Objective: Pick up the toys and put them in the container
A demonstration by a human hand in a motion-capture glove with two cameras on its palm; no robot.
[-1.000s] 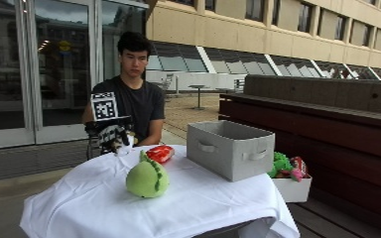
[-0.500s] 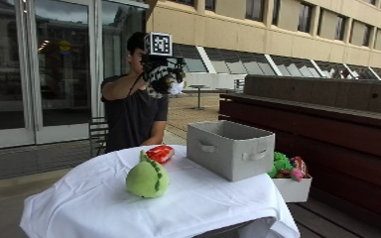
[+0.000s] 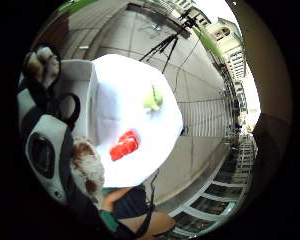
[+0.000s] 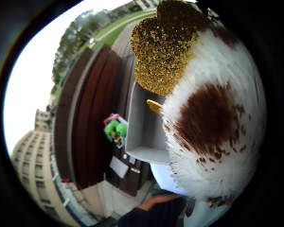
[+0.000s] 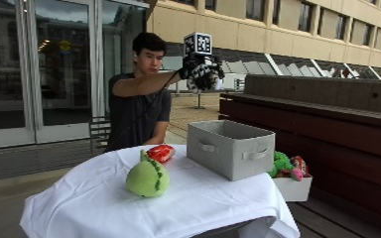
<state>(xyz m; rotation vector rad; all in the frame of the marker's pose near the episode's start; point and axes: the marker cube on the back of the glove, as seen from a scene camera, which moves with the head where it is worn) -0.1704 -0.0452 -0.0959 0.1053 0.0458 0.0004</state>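
Note:
My gloved right hand (image 5: 196, 69) is raised high above the table and grips a white and brown furry plush toy (image 5: 207, 78), held over the far end of the grey fabric container (image 5: 230, 148). That plush (image 4: 213, 127) fills the thumb side palm view, with a gold glittery part (image 4: 163, 45) and the container's open inside (image 4: 144, 127) below it. A green plush toy (image 5: 148, 178) and a red plush toy (image 5: 160, 152) lie on the white tablecloth (image 5: 104, 208). In the little finger side view the red toy (image 3: 124, 145) and green toy (image 3: 153, 97) lie beside the container (image 3: 80, 95).
A white box (image 5: 293, 186) with more colourful plush toys (image 5: 284, 163) stands on the wooden bench to the right of the table. A dark wooden wall (image 5: 322, 99) runs behind the container. Camera tripods (image 3: 172, 37) stand on the pavement.
The hand has carried the furry plush from table height up past head level and rightward, to above the container. The green and red toys have stayed where they were.

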